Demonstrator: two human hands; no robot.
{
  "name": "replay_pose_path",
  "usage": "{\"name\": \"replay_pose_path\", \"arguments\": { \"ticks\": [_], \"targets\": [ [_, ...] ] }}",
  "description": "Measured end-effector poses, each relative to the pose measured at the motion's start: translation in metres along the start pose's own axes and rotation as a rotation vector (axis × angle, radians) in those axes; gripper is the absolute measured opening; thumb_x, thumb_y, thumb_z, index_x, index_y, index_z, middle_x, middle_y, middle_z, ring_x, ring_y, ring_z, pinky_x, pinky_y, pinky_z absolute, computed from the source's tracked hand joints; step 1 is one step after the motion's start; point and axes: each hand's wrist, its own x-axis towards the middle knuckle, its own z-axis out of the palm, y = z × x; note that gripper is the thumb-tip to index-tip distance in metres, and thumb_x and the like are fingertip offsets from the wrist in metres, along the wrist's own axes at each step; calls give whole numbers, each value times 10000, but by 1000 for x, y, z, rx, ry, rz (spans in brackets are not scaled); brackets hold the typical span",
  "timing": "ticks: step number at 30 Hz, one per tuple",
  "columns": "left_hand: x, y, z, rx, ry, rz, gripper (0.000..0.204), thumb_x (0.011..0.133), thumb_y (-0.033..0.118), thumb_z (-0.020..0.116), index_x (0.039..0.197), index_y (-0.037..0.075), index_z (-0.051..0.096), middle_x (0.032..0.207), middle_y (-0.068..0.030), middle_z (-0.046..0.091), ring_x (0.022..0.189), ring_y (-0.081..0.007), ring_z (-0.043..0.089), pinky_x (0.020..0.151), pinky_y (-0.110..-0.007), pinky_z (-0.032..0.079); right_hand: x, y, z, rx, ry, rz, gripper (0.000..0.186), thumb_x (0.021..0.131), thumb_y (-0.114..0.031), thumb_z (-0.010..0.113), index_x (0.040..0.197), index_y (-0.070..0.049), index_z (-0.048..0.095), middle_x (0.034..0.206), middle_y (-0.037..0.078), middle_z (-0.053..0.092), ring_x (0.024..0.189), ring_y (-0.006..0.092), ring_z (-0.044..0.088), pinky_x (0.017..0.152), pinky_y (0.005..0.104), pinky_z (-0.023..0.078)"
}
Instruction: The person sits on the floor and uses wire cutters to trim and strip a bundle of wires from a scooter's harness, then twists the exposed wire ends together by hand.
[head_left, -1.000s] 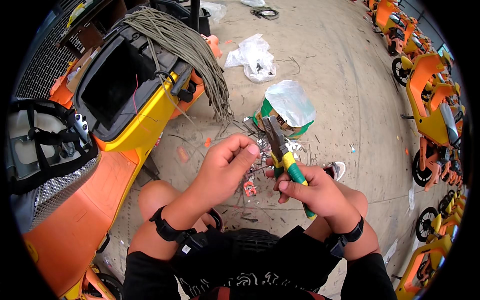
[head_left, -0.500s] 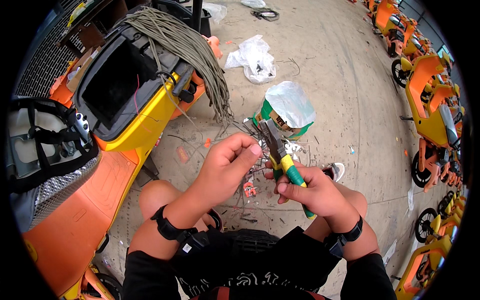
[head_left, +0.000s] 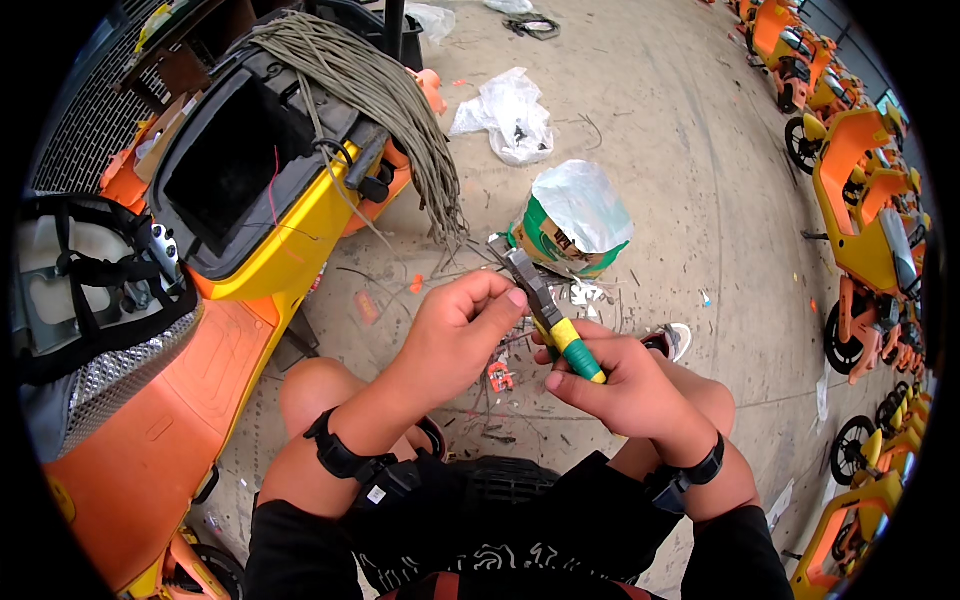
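Note:
In my right hand (head_left: pixel 625 385) is a pair of pliers (head_left: pixel 572 350) with green and yellow handles, its metal jaws pointing up and to the left. My left hand (head_left: pixel 462 325) is closed in a pinch right beside the jaws, thumb against the bent forefinger. Whatever sits between those fingertips is too small to make out. Beneath the hands, an orange plastic piece (head_left: pixel 500 376) lies on the floor among wire scraps and white bits. Just beyond the pliers stands a green and white bucket (head_left: pixel 570 225) with a silvery sheet over its top.
A yellow and orange scooter body (head_left: pixel 165 400) stands close on my left, a thick bundle of grey-green cable (head_left: pixel 360 100) draped over it. Crumpled clear plastic bags (head_left: pixel 510 115) lie farther off. Rows of orange and yellow scooters (head_left: pixel 860 210) line the right side.
The pliers have tilted further left, and their jaws now lie closer to my left fingertips. Their handles have drawn together in my right hand. My left hand stays nearly in place.

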Motion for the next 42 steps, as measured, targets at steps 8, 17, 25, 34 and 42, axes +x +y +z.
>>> {"name": "replay_pose_path", "arguments": {
  "ticks": [8,17,25,34,42],
  "targets": [
    [0,-4,-4,46,-22,-8,179,1000,165,588,916,7,587,726,50,554,645,-9,426,555,-205,343,-1,-5,-1,-273,63,19,192,828,-120,737,905,49,688,1077,177,673,842,312,674,730,351,534],
    [2,-9,-2,50,-49,-49,182,1020,205,573,948,38,585,757,51,528,680,-27,422,597,-206,344,-1,-9,-1,-214,-21,17,176,850,-128,710,917,32,677,1101,167,649,902,342,665,796,370,533],
    [3,-16,-3,0,-70,-70,198,1025,224,569,954,39,573,799,37,554,685,-41,432,613,-210,369,-2,-10,-5,-223,-60,37,176,844,-124,704,881,43,661,1070,165,648,840,342,658,757,380,528],
    [1,-2,-2,-126,-58,-154,200,1014,195,574,909,24,570,712,33,478,608,-50,372,557,-226,312,-2,-29,-10,-39,-68,303,204,864,-109,699,994,47,684,863,114,667,740,162,627,687,283,500],
    [-3,2,-5,-425,-121,-174,242,1010,218,581,902,0,582,607,51,418,542,-42,325,510,-225,273,-6,-19,-17,291,-170,378,250,898,-100,676,1114,23,700,883,51,692,809,90,619,722,244,491]
  ]
}}
